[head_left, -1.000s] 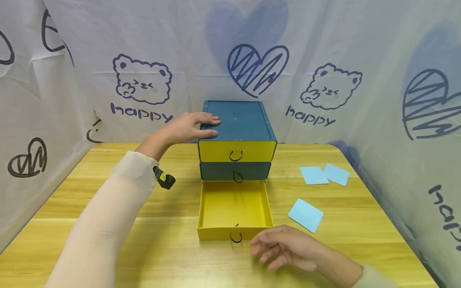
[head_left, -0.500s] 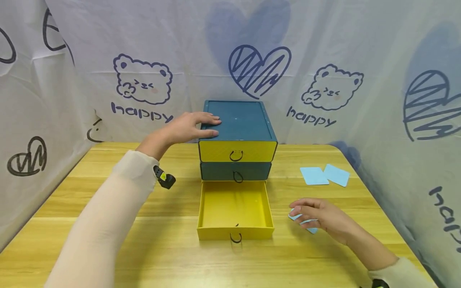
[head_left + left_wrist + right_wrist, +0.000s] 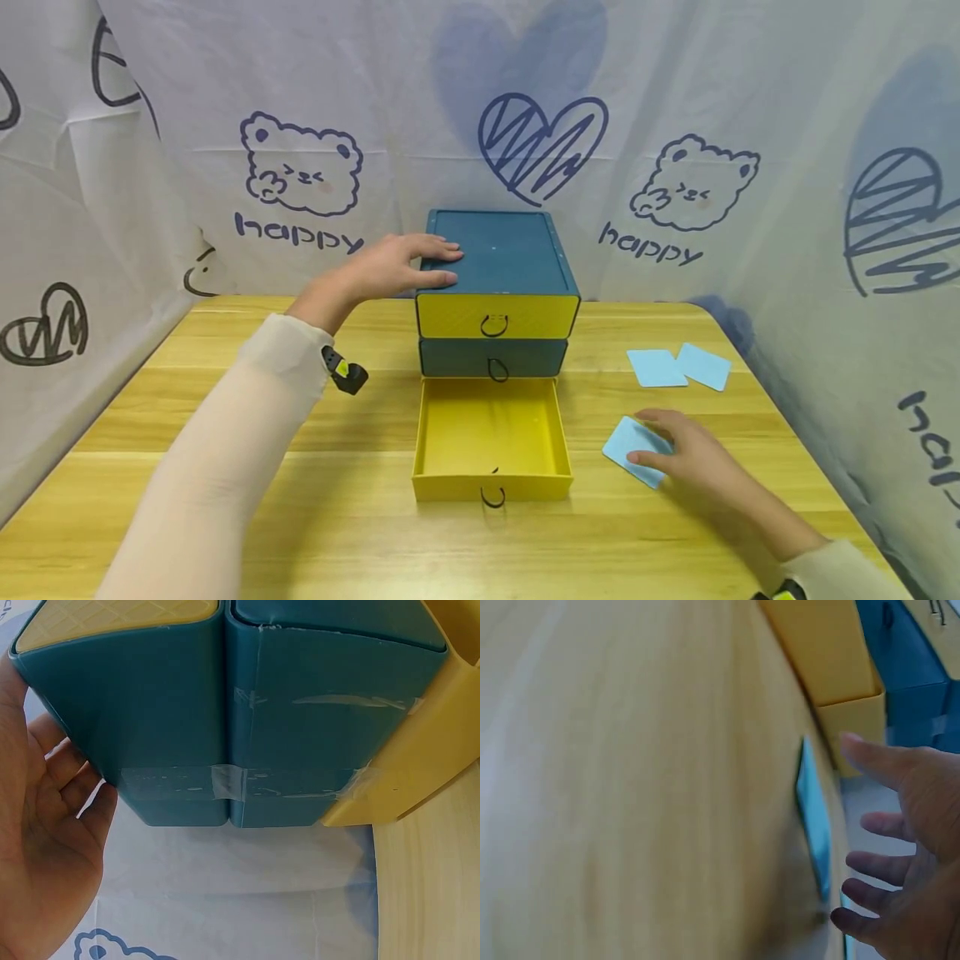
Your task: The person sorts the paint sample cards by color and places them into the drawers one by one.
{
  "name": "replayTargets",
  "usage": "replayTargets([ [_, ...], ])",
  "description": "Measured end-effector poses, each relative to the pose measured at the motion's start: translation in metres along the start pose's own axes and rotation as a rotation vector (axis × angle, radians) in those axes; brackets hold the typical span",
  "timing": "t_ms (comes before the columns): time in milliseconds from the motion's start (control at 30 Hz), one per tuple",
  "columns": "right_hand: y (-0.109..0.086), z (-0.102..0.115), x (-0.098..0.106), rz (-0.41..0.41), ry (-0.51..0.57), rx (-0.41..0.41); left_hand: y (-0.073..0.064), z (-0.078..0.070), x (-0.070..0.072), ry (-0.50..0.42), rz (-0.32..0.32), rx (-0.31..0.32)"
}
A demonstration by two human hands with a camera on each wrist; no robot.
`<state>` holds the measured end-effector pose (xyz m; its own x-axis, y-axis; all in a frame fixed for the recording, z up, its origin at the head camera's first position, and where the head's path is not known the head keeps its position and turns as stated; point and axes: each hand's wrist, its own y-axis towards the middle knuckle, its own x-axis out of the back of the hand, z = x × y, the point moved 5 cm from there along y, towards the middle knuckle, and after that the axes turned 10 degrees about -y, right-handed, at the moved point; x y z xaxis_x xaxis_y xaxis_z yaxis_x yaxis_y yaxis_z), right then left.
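My left hand (image 3: pixel 397 265) rests on the left edge of the blue top of a small drawer unit (image 3: pixel 498 250), fingers lying on the top. In the left wrist view its fingers lie along the unit's side. The lowest yellow drawer (image 3: pixel 491 487) is pulled out, and its inside is bare. My right hand (image 3: pixel 693 458) is over a light blue card (image 3: pixel 626 442) to the right of that drawer, covering the card's right part in the head view. The right wrist view shows its fingers spread and the card (image 3: pixel 814 817) on the table below, apart from them.
Two more light blue cards (image 3: pixel 657 368) lie farther back on the right, edges close together. The unit's upper yellow drawer (image 3: pixel 457 317) and blue middle drawer (image 3: pixel 450 357) are closed. A white printed cloth (image 3: pixel 420 100) hangs behind the wooden table (image 3: pixel 360 533) and at both sides.
My right hand has moved from beside the open drawer's front, right and away from me, to the nearest blue card. The left hand stays on the unit.
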<state>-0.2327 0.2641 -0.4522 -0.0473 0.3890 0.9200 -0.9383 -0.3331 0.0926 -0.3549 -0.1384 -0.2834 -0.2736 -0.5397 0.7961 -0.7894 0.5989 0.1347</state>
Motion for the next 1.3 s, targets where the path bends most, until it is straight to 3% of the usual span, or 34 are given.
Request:
replayTargets([
  [333,-0.005,-0.010,-0.021,-0.026,-0.112,0.041,-0.002,-0.003,-0.001,0.001,-0.004,-0.017],
  [733,-0.005,0.007,-0.015,-0.019,-0.147,0.064,-0.001,-0.003,0.001,-0.004,-0.004,-0.033],
  [1000,0.005,0.043,0.004,-0.065,-0.127,0.183,0.001,-0.003,0.001,-0.004,0.000,-0.033],
  [1300,0.016,0.103,0.010,-0.020,-0.091,0.369,0.000,-0.003,0.001,0.011,0.001,-0.032],
])
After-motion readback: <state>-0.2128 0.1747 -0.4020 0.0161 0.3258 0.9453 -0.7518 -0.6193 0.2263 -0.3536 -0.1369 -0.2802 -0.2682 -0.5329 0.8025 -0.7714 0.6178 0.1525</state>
